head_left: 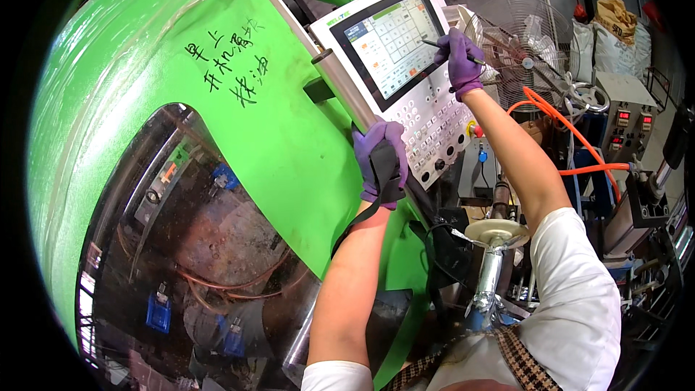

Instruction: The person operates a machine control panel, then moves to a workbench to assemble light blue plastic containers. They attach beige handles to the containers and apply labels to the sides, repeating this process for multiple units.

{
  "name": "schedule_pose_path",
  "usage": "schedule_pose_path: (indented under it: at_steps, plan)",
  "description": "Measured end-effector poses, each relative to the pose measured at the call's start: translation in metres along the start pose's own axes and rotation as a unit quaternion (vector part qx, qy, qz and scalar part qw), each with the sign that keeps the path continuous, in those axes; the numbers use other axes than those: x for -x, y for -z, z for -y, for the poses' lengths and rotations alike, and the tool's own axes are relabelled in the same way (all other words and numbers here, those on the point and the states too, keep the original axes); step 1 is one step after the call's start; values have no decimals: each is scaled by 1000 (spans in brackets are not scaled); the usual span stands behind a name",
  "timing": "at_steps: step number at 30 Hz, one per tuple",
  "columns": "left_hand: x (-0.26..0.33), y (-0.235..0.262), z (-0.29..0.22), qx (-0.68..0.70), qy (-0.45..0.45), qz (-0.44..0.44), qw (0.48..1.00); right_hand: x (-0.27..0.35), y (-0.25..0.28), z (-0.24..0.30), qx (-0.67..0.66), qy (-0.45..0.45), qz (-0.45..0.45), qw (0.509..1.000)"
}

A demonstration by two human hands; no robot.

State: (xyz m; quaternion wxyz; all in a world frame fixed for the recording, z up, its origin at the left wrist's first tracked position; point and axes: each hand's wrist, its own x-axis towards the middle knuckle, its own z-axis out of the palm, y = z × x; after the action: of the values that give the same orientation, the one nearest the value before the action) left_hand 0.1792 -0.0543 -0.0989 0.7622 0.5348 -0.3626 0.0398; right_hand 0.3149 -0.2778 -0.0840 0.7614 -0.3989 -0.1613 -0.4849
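So I've only got the one feed here, a head-mounted fisheye looking down and forward from right above my arms. It sits really close to the green machine door (217, 101), which fills the left half, and the control panel (394, 47) is near top centre. Straight edges bow hard toward the rim, and the corners go black. No second view to compare overlap with.

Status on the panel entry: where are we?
Done: keypad grid is up on the touchscreen. In hand: right hand puts a stylus to the grid; left hand grips the grey bar. Left: can't tell; the values are unreadable.
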Motion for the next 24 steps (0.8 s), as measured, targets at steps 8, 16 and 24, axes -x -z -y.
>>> schedule_pose_path:
  at_steps: [8, 16, 24]
  plan:
    - [1, 6, 2, -26, -14, 1, 1000, -1, 10, 6, -21, 29, -16, 999]
    - [-2, 11, 12, 108, 31, -15, 994, -11, 44, -8, -18, -2, -159, 987]
    - [-6, 8, 12, 36, 37, -67, 996, -10, 59, -20, -17, -28, -124, 992]
